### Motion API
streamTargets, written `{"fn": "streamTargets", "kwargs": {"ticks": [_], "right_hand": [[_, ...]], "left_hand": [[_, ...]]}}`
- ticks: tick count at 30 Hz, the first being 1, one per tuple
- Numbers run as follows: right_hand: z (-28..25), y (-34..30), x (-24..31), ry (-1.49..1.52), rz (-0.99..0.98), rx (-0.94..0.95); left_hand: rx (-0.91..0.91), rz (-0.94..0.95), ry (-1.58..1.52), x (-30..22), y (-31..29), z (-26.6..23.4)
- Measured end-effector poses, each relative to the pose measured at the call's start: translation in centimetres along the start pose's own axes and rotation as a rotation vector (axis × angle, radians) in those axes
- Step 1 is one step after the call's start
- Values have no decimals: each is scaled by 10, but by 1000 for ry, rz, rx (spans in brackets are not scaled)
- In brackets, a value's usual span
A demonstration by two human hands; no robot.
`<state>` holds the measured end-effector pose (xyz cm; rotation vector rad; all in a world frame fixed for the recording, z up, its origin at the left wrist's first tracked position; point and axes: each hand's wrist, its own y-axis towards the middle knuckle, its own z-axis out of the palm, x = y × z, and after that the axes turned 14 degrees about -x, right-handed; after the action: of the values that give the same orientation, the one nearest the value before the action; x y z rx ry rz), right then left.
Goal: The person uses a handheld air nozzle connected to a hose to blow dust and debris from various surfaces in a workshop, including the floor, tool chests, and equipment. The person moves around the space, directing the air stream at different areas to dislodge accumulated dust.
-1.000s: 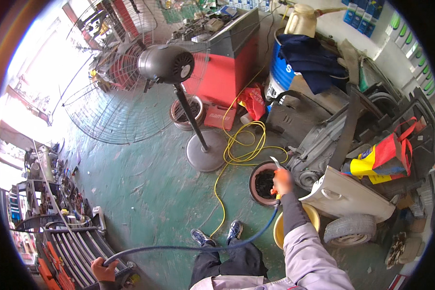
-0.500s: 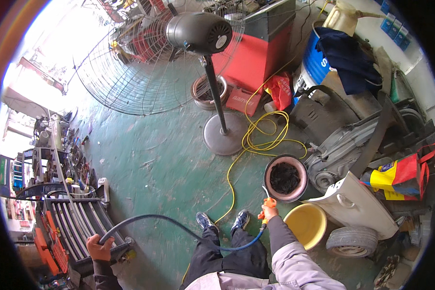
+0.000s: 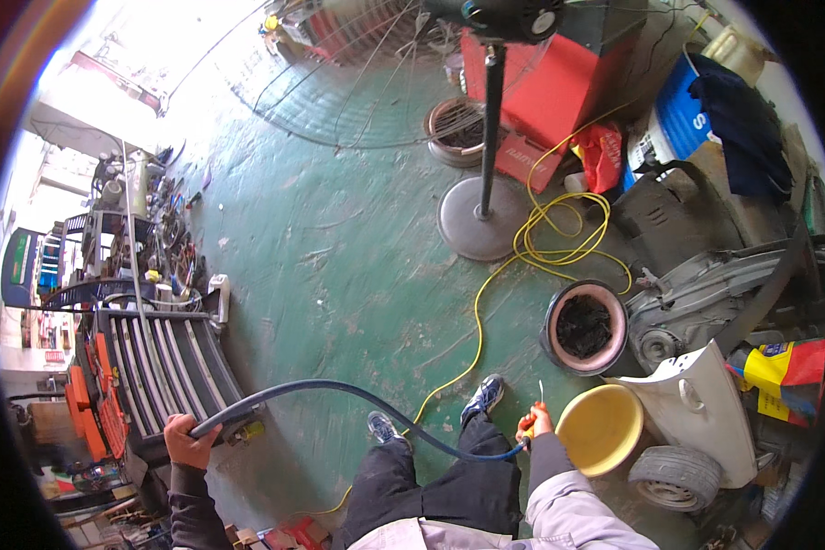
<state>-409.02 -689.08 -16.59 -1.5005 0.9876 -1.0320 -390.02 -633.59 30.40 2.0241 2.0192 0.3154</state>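
Observation:
In my right hand is an orange air blow gun, its thin metal nozzle pointing up and away from me. A dark blue hose runs from the gun's rear and arches across in front of my legs. At the other side, my left hand is closed around this hose, beside a car grille with pale slats. Just right of my right hand sits a yellow bucket. Beyond it stands a round pinkish, dark-rimmed container with black material inside.
A pedestal fan's round base stands ahead, with a looped yellow cord trailing between my feet. To the right are a white panel, a small wheel and grey car parts. Cluttered shelving lines the left.
My view has turned left, so the fan and bucket appear farther right. My right foot has stepped. Both hands keep their hold; the hose still arches between them.

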Motion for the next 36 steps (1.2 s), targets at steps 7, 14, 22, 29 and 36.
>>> {"fn": "streamTargets", "kwargs": {"ticks": [7, 14, 22, 29, 36], "right_hand": [[-19, -14, -166, -182, 415, -56], [50, -39, -304, -338, 467, 205], [36, -94, -431, -134, 389, 140], [-6, -113, -513, -114, 419, 91], [-80, -85, -605, -138, 571, -22]], "left_hand": [[44, 5, -66, 79, -33, 13], [15, 3, -201, 246, -93, 18], [22, 4, -296, 392, -130, 1], [-37, 25, -301, 444, -130, -37], [-30, 121, -201, 442, -154, -78]]}}
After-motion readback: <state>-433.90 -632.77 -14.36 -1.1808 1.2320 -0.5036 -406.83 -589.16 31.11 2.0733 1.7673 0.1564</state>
